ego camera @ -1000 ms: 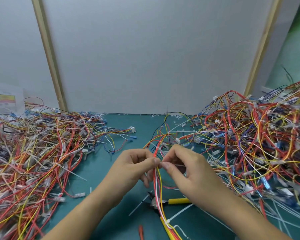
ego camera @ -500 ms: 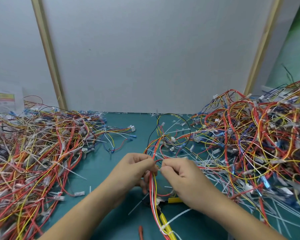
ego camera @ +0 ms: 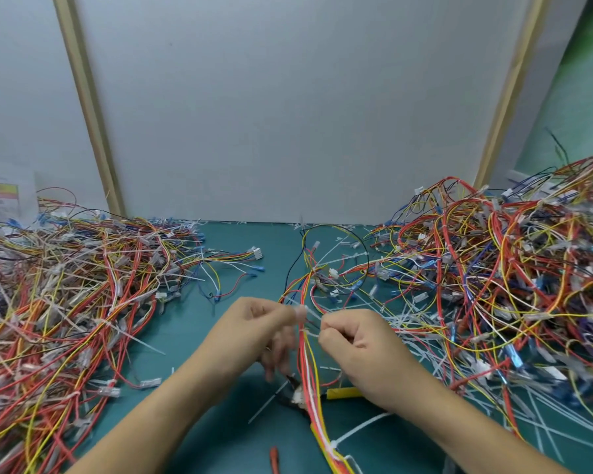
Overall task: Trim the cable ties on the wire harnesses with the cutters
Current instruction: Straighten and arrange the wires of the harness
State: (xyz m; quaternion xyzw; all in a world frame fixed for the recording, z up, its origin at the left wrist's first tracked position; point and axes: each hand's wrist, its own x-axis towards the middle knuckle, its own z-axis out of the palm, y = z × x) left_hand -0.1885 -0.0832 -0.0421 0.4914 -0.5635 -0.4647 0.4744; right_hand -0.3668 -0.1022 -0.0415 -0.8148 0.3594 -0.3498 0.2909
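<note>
One wire harness [ego camera: 308,381] of red, yellow and white wires runs between my hands, from the loops at the back down to the near edge. My left hand [ego camera: 261,323] pinches the bundle from the left. My right hand [ego camera: 353,340] is closed on the white tail of a cable tie [ego camera: 313,334] that wraps the bundle. Another white tie [ego camera: 356,431] sticks out lower down. The cutters [ego camera: 339,392], with yellow handles, lie on the mat under the harness, partly hidden by it and by my right hand.
A big heap of harnesses [ego camera: 72,302] covers the left of the green mat [ego camera: 199,336], and a taller heap [ego camera: 493,278] fills the right. Cut white tie ends [ego camera: 555,429] litter the mat at the right. A grey wall panel stands behind.
Both hands have slid down toward me along the harness and moved a little apart. My right hand now pulls a tie tail out to the right.
</note>
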